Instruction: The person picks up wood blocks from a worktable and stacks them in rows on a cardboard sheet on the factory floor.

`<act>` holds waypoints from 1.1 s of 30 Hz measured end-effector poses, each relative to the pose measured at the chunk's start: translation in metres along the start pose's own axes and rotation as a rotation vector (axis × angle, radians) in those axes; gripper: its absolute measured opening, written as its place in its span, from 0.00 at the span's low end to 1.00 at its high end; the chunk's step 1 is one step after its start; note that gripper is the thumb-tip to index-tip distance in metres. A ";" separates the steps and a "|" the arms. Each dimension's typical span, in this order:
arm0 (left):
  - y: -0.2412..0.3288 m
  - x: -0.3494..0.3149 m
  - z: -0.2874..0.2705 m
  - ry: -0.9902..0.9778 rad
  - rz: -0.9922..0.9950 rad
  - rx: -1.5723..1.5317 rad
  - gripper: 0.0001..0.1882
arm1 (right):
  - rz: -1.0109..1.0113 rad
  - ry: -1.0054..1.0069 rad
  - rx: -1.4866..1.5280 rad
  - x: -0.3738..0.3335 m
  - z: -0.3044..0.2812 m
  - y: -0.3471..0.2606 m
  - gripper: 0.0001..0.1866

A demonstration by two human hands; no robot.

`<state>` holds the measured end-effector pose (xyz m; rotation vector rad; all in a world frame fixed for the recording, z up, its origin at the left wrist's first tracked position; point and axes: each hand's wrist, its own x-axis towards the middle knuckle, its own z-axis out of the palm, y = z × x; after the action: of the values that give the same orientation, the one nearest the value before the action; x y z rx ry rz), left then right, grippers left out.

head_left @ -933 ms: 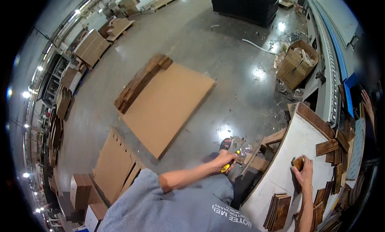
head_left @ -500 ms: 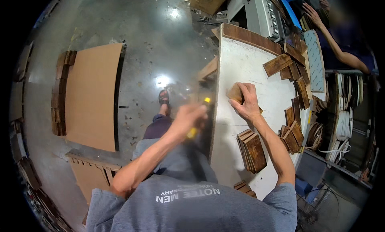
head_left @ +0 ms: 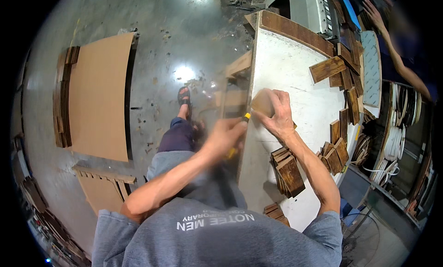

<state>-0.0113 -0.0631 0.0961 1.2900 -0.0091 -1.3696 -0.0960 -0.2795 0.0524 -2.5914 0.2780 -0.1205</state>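
Note:
My right hand [head_left: 279,115] grips a small light-brown wooden block [head_left: 261,102] near the left edge of the white-topped table [head_left: 295,59]. Blurred by motion, my left hand [head_left: 226,134] is closed round a slim yellow-and-dark hand tool [head_left: 248,115]. Yellow shows at both ends of the fist; the blur hides what kind of tool it is. This fist hangs beside the table edge, just below and left of the block. Nearer to me on the table, a stack of dark brown wooden pieces [head_left: 290,175] leans beside my right forearm.
Loose brown wooden pieces [head_left: 326,69] line the table's right side, with more [head_left: 276,212] by my body. A brown board [head_left: 99,98] lies on the left, flanked by stacked wood [head_left: 64,98]. At the upper right, a co-worker's arm [head_left: 397,55] reaches in. Coiled white strips [head_left: 393,128] hang at right.
My left hand has moved right and closer to the block with the tool. The block in my right hand has shifted toward the table's left edge. The whole view has tilted slightly.

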 end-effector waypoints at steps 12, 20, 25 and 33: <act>-0.004 -0.004 -0.007 0.113 -0.015 -0.039 0.18 | -0.055 -0.026 0.066 0.015 0.006 -0.008 0.37; -0.110 0.048 -0.037 0.209 -0.490 -0.496 0.15 | -0.106 -0.013 0.057 0.013 0.014 -0.009 0.37; -0.091 0.052 -0.052 0.217 -0.234 -0.239 0.12 | -0.112 -0.001 -0.008 0.007 0.017 -0.005 0.38; -0.020 0.025 -0.061 0.190 0.152 -0.252 0.12 | 0.293 0.176 0.494 0.035 -0.045 -0.003 0.28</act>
<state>0.0226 -0.0350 0.0427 1.1761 0.1873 -1.0771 -0.0677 -0.3070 0.0933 -2.0293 0.6053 -0.2748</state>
